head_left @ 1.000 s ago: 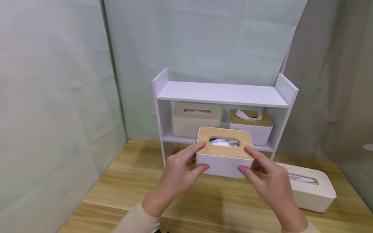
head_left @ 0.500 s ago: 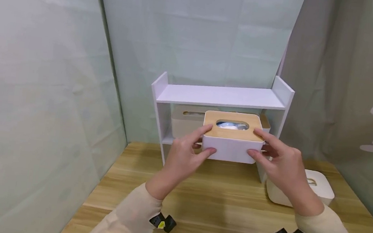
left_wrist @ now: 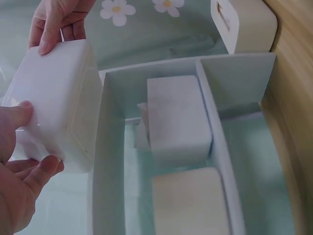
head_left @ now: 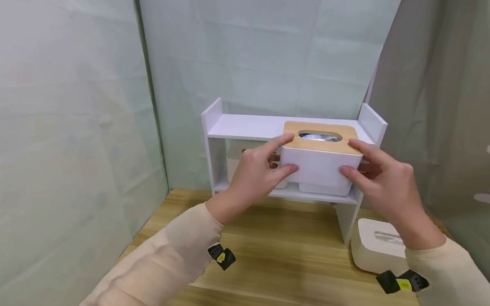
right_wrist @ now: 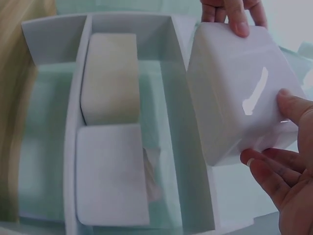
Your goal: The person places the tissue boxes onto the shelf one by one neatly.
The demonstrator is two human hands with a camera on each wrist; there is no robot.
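Both hands hold a white tissue box (head_left: 319, 167) with a wood-coloured lid and an oval slot, up at the height of the top board of the white shelf (head_left: 248, 126). My left hand (head_left: 263, 167) grips its left end, thumb on the front face. At the right end, my right hand (head_left: 387, 183) grips it the same way. In the wrist views the held box is right at the top board's front edge. On the middle board behind it stand a beige tissue box (left_wrist: 190, 203) and another white tissue box (right_wrist: 112, 174), both partly hidden in the head view.
A cream tissue box (head_left: 376, 246) sits on the wooden table (head_left: 261, 254), right of the shelf. The shelf's raised side panels (head_left: 372, 124) border its top board. Pale cloth (head_left: 310, 45) hangs behind, and a flowered cloth (head_left: 443, 144) hangs at the right.
Both hands have lifted the white tissue box from in front of the middle board up to the top board, moving it slightly right. The grip stays the same.
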